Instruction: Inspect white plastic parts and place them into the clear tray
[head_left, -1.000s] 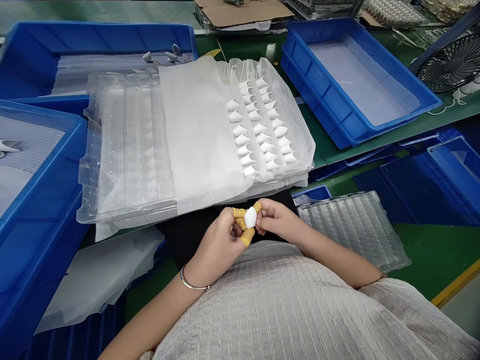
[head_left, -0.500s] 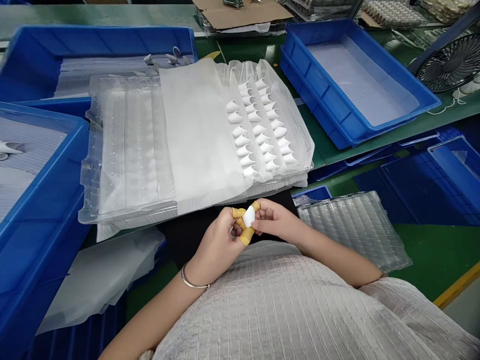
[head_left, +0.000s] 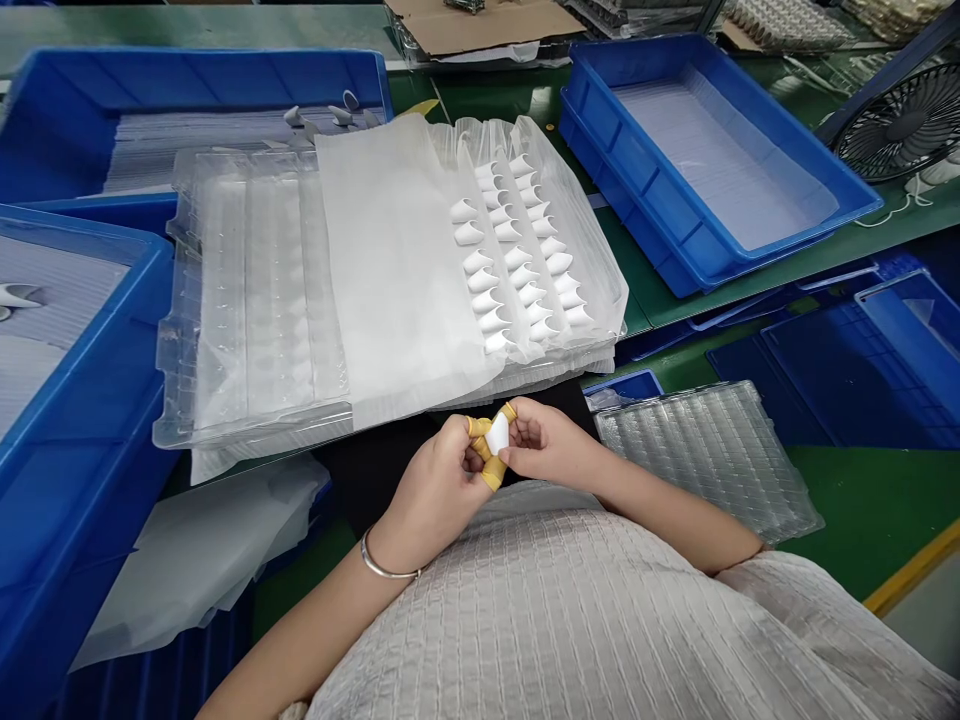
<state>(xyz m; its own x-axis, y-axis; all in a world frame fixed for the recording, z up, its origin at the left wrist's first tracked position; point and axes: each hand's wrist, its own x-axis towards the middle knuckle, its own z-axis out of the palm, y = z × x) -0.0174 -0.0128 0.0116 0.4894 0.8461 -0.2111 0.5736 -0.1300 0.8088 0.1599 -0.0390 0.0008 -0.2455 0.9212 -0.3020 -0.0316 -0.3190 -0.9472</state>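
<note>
Close to my body, a small white curved piece [head_left: 497, 435] is pinched between both hands. My left hand [head_left: 442, 470] closes on it with fingers in yellow finger cots. My right hand [head_left: 544, 437] grips its right side between thumb and index finger, the index tip also in a yellow cot. Beyond the hands lies a clear plastic tray [head_left: 251, 420] covered in part by a translucent white sheet [head_left: 401, 270]. On its right part, several similar white curved pieces [head_left: 517, 257] sit in three rows.
Blue bins stand at the far left [head_left: 225, 75], near left [head_left: 142, 290] and right [head_left: 720, 230]. A ridged clear tray [head_left: 697, 455] lies low on the right. Translucent sheets [head_left: 202, 545] hang below the table at left. A black fan [head_left: 904, 125] stands far right.
Both hands stay in nearly the same place, still holding the white piece. The view has shifted very slightly; nothing on the tray has visibly moved.
</note>
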